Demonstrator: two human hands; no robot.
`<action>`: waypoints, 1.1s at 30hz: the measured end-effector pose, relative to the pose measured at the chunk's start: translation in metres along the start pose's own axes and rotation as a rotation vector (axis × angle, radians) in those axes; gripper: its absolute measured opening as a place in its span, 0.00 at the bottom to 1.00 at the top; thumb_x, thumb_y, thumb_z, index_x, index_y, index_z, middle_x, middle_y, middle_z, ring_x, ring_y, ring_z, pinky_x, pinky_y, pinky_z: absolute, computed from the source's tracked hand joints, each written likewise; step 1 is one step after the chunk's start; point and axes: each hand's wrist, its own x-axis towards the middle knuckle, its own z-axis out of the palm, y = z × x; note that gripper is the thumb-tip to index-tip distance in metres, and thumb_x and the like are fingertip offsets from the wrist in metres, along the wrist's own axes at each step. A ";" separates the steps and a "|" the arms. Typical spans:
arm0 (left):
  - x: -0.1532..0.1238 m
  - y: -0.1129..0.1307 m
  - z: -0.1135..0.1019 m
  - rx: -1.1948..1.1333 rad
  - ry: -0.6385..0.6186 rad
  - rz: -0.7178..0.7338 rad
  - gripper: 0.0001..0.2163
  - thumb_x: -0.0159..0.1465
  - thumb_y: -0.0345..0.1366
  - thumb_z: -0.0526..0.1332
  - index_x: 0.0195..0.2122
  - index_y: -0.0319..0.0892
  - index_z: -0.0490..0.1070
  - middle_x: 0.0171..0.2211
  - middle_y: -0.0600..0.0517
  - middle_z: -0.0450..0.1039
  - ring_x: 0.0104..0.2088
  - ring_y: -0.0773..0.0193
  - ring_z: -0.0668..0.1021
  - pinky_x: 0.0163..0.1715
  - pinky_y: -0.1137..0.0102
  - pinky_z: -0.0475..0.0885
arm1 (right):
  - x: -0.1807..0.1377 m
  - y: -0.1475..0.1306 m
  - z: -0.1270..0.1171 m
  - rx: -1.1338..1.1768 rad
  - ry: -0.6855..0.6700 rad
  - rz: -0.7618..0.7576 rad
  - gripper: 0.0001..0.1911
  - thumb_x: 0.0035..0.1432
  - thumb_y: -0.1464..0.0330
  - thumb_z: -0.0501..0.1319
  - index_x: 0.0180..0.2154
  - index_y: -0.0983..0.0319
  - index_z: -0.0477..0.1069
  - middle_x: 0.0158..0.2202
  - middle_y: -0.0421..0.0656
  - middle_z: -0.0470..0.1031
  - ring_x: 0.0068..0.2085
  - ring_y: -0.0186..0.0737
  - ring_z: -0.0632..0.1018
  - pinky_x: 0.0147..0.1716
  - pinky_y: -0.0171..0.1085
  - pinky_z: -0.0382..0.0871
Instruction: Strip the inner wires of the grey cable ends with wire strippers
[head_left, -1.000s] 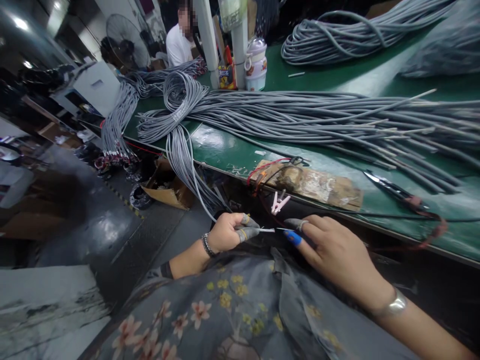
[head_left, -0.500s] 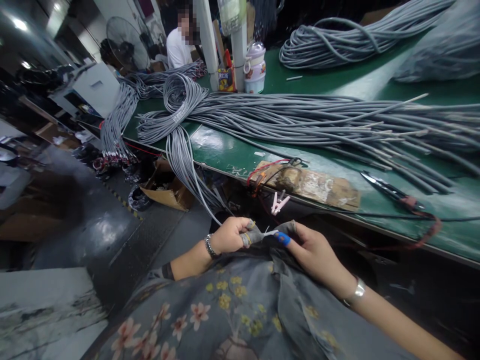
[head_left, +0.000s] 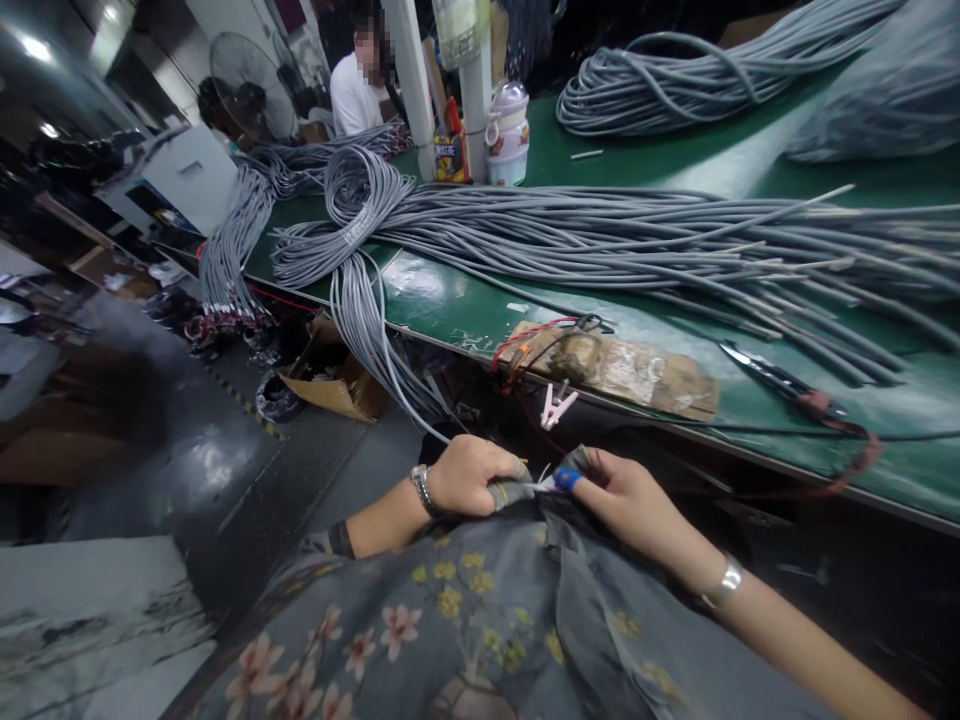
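Note:
In front of my lap, my left hand [head_left: 474, 478] is closed on a grey cable [head_left: 429, 424] that runs down from the bundle on the bench. White strands [head_left: 543, 482] stick out of the cable's end, between my two hands. My right hand [head_left: 619, 492] pinches these strands with finger and thumb; blue tape wraps the thumb and a grey cover sits on a finger. Grey covers also wrap fingers of my left hand. Just beyond my hands, a pink clip [head_left: 558, 405] hangs at the bench edge.
The green bench [head_left: 442, 318] carries a long bundle of grey cables [head_left: 525, 225]. A taped wooden board [head_left: 637, 368] and a black-handled knife [head_left: 780, 378] lie near its edge. A cardboard box [head_left: 337, 372] stands on the floor. Farther back sits a person [head_left: 352, 90] in white.
My left hand has turned over a little, its fingers now curled closer round the cable. My right hand stays nearly in place, and more white strand shows between the hands.

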 end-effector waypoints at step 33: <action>0.003 0.022 0.004 -0.896 0.286 -0.527 0.28 0.46 0.61 0.66 0.30 0.37 0.68 0.16 0.58 0.65 0.14 0.76 0.66 0.16 0.78 0.63 | 0.019 -0.017 -0.155 -1.199 0.585 0.107 0.13 0.54 0.66 0.55 0.19 0.59 0.64 0.28 0.54 0.72 0.25 0.43 0.69 0.21 0.39 0.55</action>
